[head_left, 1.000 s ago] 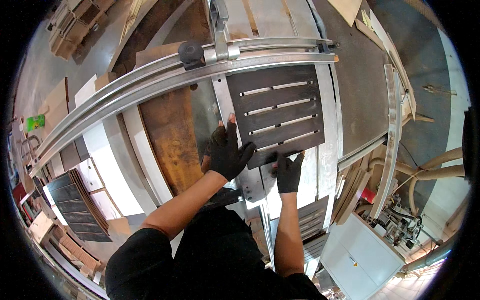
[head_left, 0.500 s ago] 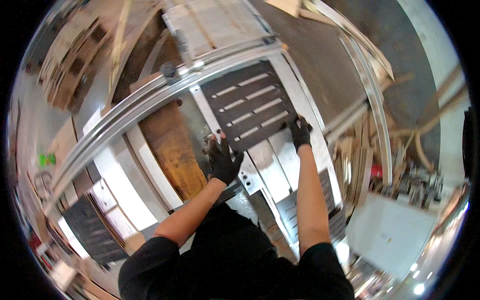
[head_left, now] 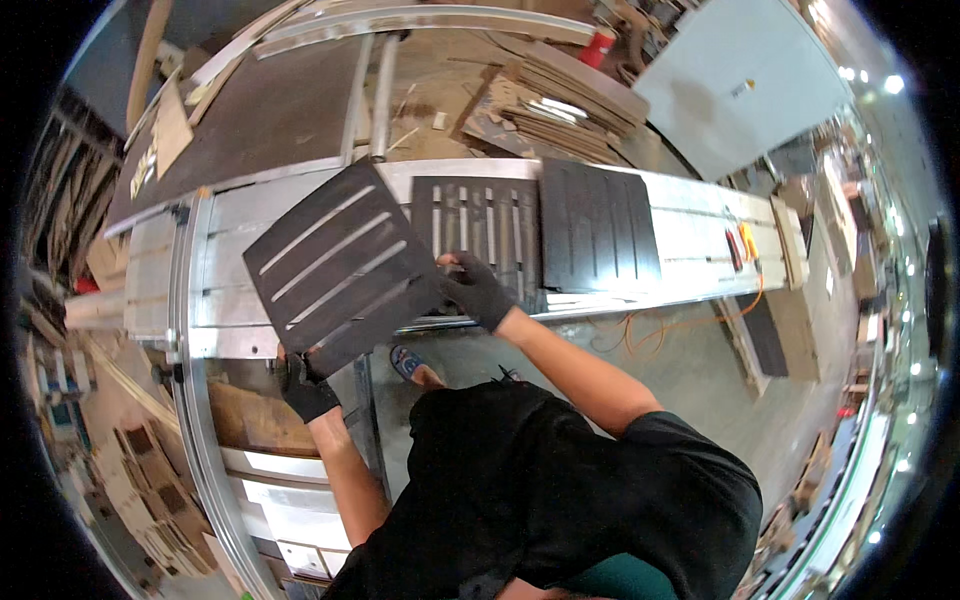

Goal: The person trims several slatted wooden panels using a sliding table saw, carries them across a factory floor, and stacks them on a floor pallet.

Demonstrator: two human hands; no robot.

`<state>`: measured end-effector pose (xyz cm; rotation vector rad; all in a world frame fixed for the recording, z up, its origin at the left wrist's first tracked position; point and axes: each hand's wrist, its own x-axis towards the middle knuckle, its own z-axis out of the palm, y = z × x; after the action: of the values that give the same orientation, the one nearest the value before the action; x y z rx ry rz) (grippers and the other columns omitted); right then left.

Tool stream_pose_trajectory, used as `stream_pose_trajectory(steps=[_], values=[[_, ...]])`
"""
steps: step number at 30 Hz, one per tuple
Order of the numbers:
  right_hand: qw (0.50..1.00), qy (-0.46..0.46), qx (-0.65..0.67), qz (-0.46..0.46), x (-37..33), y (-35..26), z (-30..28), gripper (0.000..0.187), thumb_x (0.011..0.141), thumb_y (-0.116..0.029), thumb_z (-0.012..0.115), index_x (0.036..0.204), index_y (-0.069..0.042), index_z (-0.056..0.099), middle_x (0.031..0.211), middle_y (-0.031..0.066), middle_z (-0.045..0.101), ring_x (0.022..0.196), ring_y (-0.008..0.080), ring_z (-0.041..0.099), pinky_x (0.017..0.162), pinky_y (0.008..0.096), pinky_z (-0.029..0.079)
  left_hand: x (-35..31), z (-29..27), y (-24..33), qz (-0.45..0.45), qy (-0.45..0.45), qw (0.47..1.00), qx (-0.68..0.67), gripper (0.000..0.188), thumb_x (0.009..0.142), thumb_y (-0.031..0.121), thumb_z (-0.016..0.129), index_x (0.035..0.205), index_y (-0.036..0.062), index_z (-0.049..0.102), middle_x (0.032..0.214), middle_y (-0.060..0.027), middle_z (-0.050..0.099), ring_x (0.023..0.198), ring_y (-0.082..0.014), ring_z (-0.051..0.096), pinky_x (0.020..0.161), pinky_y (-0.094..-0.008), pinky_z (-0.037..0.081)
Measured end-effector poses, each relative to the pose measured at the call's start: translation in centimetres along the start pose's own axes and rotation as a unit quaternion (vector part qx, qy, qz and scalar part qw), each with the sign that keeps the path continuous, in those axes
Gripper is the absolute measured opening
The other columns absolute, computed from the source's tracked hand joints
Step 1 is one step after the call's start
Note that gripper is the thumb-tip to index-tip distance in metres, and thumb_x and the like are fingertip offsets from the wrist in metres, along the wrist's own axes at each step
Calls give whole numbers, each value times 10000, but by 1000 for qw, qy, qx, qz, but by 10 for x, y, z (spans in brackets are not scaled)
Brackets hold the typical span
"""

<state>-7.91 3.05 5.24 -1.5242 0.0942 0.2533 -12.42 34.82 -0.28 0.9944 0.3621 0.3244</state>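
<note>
A dark square panel with several long parallel slots (head_left: 322, 262) is tilted above a long metal work surface (head_left: 225, 225). My left hand (head_left: 307, 388), in a dark fingertip-less glove, grips its near lower edge. My right hand (head_left: 480, 290), gloved alike, is closed at the panel's right corner. Just beyond that hand, a second slotted dark panel (head_left: 505, 225) lies flat on the surface. Beside it on the right rests another dark panel (head_left: 600, 225) with narrow slots or grooves, its near part shining with reflected light.
A metal rail (head_left: 195, 300) crosses the surface at the left. Toward the right end lie orange-and-dark tools (head_left: 742, 245), with an orange cable (head_left: 650, 335) trailing to the floor. Wood strips (head_left: 570, 105) and a pale cabinet (head_left: 740, 80) stand beyond. Boards (head_left: 290, 510) lie at the lower left.
The slotted panel has come up off the work surface, held by both hands. My body and view have turned right, bringing the other dark panels toward the middle.
</note>
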Motion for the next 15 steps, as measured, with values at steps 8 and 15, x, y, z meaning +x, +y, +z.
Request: stream_pose_trajectory(steps=[8, 15], values=[[969, 92, 214, 85, -161, 10, -168, 367, 863, -153, 636, 1205, -62, 542, 1141, 65, 608, 1003, 185, 598, 856, 342, 506, -26, 178, -41, -134, -273, 948, 90, 381, 916, 167, 547, 1269, 29, 504, 1193, -126, 574, 989, -234, 585, 803, -370, 510], [887, 234, 396, 36, -195, 25, -190, 455, 837, -34, 641, 1251, -100, 463, 1135, 76, 599, 1024, 174, 588, 841, 347, 504, -71, 288, -109, -290, -251, 923, 41, 468, 930, 262, 522, 1346, 80, 411, 1216, -147, 567, 1052, -255, 554, 898, -340, 454]])
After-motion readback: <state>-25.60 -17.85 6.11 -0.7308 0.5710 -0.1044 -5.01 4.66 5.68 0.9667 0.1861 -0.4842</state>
